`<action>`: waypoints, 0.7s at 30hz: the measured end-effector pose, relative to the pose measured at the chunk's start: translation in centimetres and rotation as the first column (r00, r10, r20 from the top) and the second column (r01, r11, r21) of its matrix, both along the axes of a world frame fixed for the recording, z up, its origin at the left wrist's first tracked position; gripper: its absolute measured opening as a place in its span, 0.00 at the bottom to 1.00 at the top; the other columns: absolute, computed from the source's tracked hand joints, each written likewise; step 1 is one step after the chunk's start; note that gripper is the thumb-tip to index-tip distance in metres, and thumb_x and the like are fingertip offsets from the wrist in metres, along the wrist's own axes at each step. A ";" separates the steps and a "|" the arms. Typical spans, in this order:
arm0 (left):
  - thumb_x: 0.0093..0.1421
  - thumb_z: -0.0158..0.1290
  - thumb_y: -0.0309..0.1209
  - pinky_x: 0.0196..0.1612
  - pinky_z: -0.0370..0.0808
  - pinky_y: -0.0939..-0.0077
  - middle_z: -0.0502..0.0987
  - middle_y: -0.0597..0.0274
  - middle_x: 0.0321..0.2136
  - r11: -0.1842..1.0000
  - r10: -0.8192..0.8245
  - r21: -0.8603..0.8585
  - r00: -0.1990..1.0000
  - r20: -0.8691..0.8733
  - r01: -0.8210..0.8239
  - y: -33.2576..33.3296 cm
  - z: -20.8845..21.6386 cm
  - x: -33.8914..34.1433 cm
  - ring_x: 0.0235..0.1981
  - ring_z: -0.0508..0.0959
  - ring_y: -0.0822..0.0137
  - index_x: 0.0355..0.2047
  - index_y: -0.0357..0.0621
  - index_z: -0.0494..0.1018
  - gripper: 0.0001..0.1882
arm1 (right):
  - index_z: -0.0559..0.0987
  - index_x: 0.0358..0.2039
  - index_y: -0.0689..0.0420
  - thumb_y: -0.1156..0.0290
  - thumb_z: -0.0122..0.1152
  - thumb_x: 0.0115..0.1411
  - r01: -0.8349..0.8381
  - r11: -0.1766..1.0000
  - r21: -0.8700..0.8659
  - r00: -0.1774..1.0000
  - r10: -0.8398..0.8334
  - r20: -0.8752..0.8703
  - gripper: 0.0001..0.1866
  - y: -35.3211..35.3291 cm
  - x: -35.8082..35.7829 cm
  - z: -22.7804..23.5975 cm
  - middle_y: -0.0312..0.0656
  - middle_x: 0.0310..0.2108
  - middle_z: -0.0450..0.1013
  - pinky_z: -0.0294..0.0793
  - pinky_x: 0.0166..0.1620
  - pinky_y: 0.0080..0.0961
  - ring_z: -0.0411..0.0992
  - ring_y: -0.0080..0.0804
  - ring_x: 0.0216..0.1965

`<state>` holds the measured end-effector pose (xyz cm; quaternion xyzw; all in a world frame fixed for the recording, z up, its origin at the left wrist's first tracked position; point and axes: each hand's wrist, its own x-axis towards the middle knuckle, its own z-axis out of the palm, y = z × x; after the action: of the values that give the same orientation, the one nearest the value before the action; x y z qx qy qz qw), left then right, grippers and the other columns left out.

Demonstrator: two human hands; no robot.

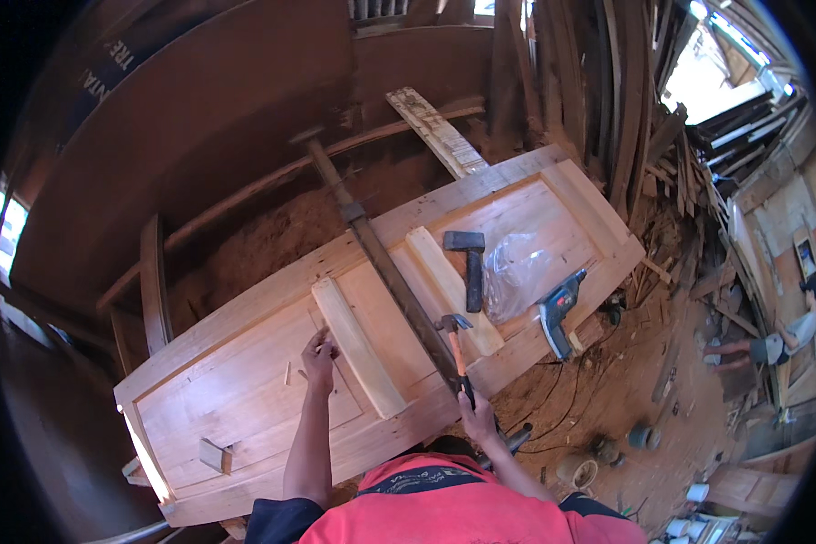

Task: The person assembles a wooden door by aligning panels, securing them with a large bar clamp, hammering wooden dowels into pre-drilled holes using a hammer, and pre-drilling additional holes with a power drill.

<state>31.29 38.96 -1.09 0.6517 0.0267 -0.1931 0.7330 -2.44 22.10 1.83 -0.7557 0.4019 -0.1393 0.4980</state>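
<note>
A large panelled wooden door [236,340] lies flat in front of me. My right hand [480,417] is wrapped round the black grip of a claw hammer [457,349], its head up over the door near a bar clamp. My left hand [318,358] is low over the panel beside a loose wooden batten [358,349], its fingers pinched together; whatever they hold is too small to make out. A small wood sliver [287,373] lies just left of that hand. The long metal bar clamp [394,286] crosses the door between my hands.
On the door's right part are another batten [453,290], a club hammer [473,272], a clear plastic bag [517,272] and a power tool [562,313]. A small wood block [215,455] sits at the left end. Scrap timber, cables and buckets [576,471] cover the ground rightward; a person [771,347] is far right.
</note>
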 end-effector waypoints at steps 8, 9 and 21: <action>0.62 0.56 0.26 0.35 0.77 0.80 0.80 0.63 0.31 0.969 -0.201 0.166 0.975 0.098 0.183 -11.4 -1.4 0.7 0.29 0.78 0.75 0.45 0.34 0.76 0.12 | 0.72 0.29 0.58 0.50 0.53 0.69 0.025 0.994 0.111 1.000 -0.024 -0.010 0.23 -5.2 -2.1 -1.1 0.31 0.15 0.64 0.63 0.20 0.24 0.64 0.20 0.15; 0.62 0.56 0.26 0.35 0.77 0.80 0.80 0.63 0.31 0.977 -0.181 0.135 0.977 0.116 0.165 -13.4 -1.5 1.3 0.29 0.78 0.75 0.45 0.34 0.76 0.12 | 0.73 0.28 0.59 0.50 0.54 0.69 0.004 1.000 0.002 0.999 -0.004 -0.044 0.23 -5.7 -2.3 -0.5 0.32 0.15 0.65 0.64 0.22 0.27 0.64 0.23 0.16; 0.63 0.57 0.27 0.37 0.78 0.71 0.82 0.55 0.37 0.980 -0.188 0.146 0.867 0.462 0.135 -29.0 0.5 11.6 0.33 0.82 0.66 0.55 0.41 0.72 0.19 | 0.74 0.27 0.61 0.54 0.58 0.67 0.050 0.994 0.101 0.977 -0.027 -0.210 0.21 -6.8 -1.5 -0.6 0.34 0.18 0.65 0.64 0.26 0.27 0.64 0.22 0.22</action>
<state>42.90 9.97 -0.58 0.7178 -0.1973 -0.0869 0.6621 -3.90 15.27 1.19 -0.7309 0.4732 -0.0476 0.4895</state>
